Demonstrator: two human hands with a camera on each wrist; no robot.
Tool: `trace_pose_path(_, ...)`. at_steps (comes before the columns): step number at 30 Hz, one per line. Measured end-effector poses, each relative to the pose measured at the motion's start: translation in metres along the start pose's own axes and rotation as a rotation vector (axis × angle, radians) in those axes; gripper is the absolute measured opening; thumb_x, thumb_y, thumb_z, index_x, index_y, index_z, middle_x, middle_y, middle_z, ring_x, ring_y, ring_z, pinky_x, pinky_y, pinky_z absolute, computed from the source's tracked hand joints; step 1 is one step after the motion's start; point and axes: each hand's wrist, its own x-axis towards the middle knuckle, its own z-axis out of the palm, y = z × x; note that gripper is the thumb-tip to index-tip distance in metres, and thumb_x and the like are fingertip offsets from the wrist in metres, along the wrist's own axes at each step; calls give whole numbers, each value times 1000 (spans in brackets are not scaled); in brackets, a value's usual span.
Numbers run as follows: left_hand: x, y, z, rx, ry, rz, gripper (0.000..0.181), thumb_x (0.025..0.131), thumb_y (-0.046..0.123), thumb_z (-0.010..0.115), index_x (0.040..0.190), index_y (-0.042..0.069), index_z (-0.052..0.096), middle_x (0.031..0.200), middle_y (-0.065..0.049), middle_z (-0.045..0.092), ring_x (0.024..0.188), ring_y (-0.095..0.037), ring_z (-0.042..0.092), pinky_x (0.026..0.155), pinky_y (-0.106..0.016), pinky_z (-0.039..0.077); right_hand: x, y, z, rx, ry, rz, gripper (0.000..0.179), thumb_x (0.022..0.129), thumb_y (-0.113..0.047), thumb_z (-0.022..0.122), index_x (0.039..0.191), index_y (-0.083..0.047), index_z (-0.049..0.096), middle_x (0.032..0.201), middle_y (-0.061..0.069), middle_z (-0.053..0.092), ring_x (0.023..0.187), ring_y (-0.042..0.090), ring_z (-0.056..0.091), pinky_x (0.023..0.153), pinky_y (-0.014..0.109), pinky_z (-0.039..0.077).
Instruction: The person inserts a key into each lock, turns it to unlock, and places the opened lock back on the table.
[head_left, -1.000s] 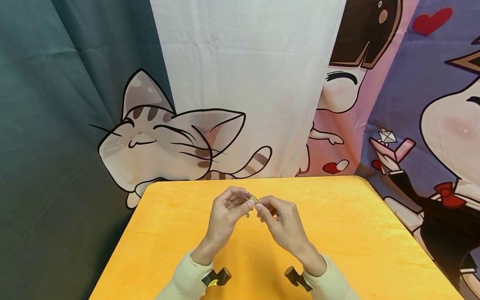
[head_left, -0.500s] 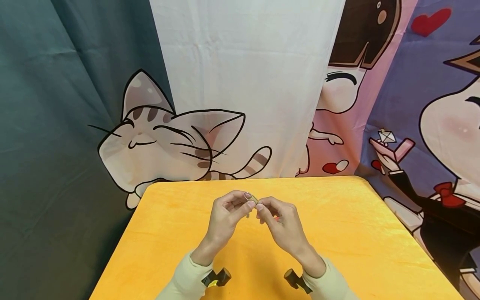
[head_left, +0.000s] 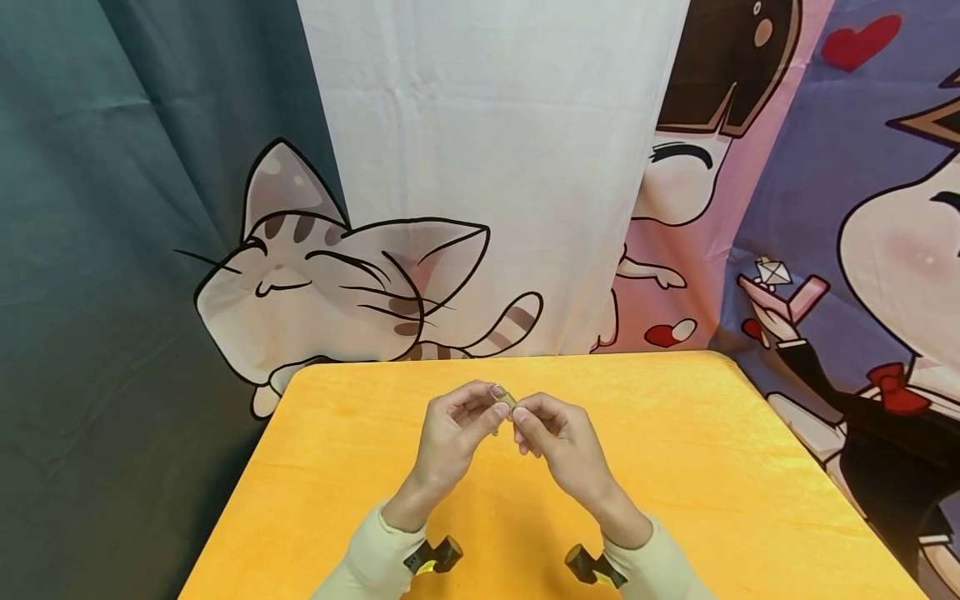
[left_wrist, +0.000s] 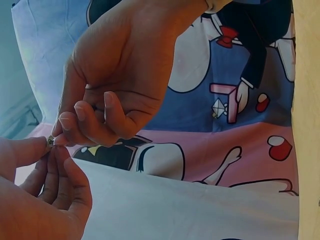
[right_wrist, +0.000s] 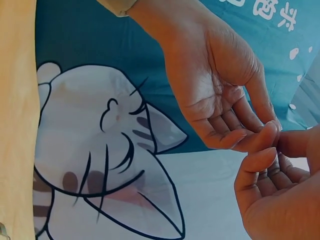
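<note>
Above the table's middle, my left hand point(head_left: 448, 429) pinches a small brass padlock point(head_left: 507, 400) between thumb and fingers. Its thin metal shackle point(head_left: 495, 390) points up and to the left. A small dangling bit point(head_left: 495, 432) shows below the left thumb, too small to make out. My right hand point(head_left: 561, 433) pinches at the padlock's lower right end, its fingertips meeting the left ones; whatever lies between them is hidden. In the left wrist view a speck of the padlock point(left_wrist: 50, 142) shows between the fingertips. The right wrist view shows both hands' fingertips touching, the padlock covered.
A yellow cloth covers the table point(head_left: 675, 483) under both hands. Behind it hang a printed curtain point(head_left: 495, 167) with a cartoon cat and figures. Black wrist cameras point(head_left: 435, 554) sit on both sleeved wrists.
The padlock and left hand stay nearly in place. My right hand has turned slightly, and its lower fingers now show further below the thumb.
</note>
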Motion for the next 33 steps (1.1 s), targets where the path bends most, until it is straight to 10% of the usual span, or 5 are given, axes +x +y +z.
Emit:
trace_pose_path(24, 0, -3, -2, 57, 6, 16, 13, 93, 10, 66, 98, -2, 68, 93, -5, 64, 81, -10, 59, 69, -20, 52, 1, 6, 2, 255, -70, 139, 18, 102, -16, 53, 93, -2, 61, 70, -3, 55, 60, 7, 49, 52, 23, 45)
trace_pose_path(33, 0, -5, -3, 57, 14, -9, 16, 94, 10, 65, 103, -3, 67, 100, -16, 65, 84, -9, 63, 68, -22, 54, 2, 9, 4, 62, 13, 97, 19, 100, -16, 57, 92, 0, 65, 67, 0, 55, 57, 11, 51, 52, 27, 48)
